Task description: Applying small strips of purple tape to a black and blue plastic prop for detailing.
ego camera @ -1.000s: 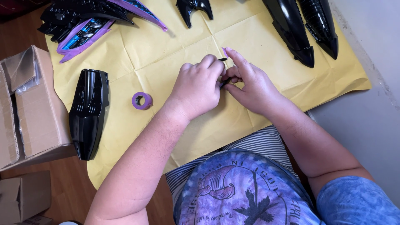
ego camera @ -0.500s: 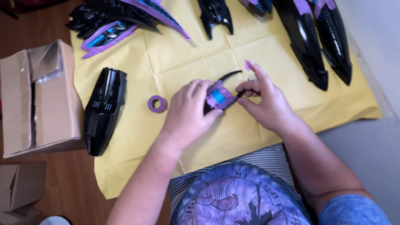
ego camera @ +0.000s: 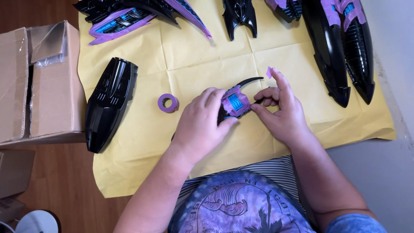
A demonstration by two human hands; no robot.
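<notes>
part [ego camera: 235, 103]: small black plastic piece, blue panel framed in purple tape, thin curved black prong at its upper right
pose: panel facing up, pinched between fingers of both hands
tape scrap [ego camera: 269, 72]: purple, stuck on a right fingertip

Dark wood floor [ego camera: 56, 190] on the left, with yellow kraft paper [ego camera: 142, 146] spread over it. Open cardboard box [ego camera: 51, 82] sits at the left edge, and a pale grey surface [ego camera: 388, 172] runs along the right in soft daylight.
</notes>
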